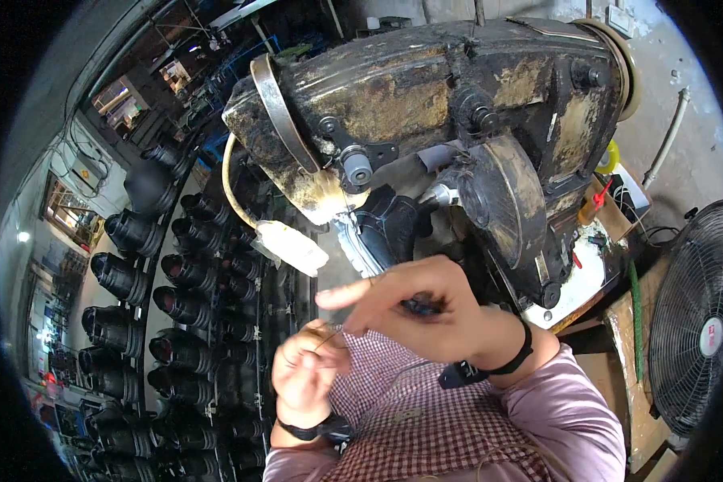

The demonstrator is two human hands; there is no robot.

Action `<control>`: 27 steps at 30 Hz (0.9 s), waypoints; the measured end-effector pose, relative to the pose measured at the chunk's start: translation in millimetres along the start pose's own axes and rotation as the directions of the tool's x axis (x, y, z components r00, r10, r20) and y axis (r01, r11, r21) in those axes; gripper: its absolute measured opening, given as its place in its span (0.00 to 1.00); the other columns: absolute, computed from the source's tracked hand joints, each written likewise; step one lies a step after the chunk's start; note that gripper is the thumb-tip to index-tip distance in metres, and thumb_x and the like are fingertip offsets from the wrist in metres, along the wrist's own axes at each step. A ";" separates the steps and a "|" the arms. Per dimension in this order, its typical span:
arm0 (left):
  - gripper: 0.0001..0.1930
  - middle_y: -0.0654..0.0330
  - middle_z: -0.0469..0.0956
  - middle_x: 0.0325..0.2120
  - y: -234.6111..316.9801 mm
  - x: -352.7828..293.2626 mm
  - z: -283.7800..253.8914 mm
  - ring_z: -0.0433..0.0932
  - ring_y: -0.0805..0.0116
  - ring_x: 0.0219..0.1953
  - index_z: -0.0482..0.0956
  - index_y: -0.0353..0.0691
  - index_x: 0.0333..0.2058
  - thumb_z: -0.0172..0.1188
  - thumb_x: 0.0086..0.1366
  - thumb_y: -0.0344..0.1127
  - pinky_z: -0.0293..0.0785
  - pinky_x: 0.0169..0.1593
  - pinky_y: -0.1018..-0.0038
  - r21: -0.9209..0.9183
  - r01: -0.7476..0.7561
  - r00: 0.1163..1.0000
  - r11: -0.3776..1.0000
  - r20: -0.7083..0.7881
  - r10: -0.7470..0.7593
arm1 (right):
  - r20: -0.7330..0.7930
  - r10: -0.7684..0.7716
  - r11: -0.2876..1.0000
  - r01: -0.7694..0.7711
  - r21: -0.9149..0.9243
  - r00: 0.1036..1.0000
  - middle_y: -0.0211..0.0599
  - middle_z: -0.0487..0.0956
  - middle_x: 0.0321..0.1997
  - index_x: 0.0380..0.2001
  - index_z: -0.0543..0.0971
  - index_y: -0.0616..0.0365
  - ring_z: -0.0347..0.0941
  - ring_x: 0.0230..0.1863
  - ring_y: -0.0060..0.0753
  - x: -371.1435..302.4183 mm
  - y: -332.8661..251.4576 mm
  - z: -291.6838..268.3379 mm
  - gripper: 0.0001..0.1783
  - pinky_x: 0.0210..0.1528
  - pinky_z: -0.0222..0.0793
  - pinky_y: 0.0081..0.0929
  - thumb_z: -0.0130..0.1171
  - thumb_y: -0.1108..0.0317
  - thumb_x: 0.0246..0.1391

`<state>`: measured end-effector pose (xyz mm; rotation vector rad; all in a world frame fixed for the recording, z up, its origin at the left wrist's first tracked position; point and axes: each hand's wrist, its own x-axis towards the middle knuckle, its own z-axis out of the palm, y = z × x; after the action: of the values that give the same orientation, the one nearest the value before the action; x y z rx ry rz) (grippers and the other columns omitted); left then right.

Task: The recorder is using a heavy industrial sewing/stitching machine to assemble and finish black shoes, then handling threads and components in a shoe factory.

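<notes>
My left hand (309, 369) is raised in front of my chest, its fingertips pinched together on a thin thread-like strand (327, 339). Just above and to the right is my right hand (426, 309), smeared by motion. Its index finger points left and the other fingers curl round something dark in the palm, which I cannot make out. Beyond both hands, a black shoe (390, 225) with a pale sole edge sits under the lit head of a large, grimy sewing machine (377, 96). Neither hand touches the shoe.
Racks of black shoes (181, 353) stand on the left. A lit white lamp (291, 247) hangs by the machine head. To the right are a black fan (699, 321), a red-tipped bottle (594, 205) on a worktop, and the machine's round wheel (625, 68).
</notes>
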<state>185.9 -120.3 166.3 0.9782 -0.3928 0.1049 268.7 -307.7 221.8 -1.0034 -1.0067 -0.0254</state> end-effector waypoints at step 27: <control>0.09 0.65 0.71 0.22 46.9 62.6 77.5 0.77 0.65 0.37 0.83 0.42 0.29 0.70 0.45 0.30 0.67 0.49 0.65 0.744 -0.655 0.748 -0.133 0.663 0.026 | -0.218 0.121 0.928 -0.189 -0.322 0.968 0.43 0.71 0.27 0.38 0.67 0.63 0.71 0.28 0.37 -68.9 -45.7 -7.1 0.14 0.33 0.69 0.29 0.53 0.63 0.58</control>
<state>210.0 -163.4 264.6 2.4494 -1.1559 0.8461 213.9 -367.1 203.1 -1.3689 -0.7525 -0.1691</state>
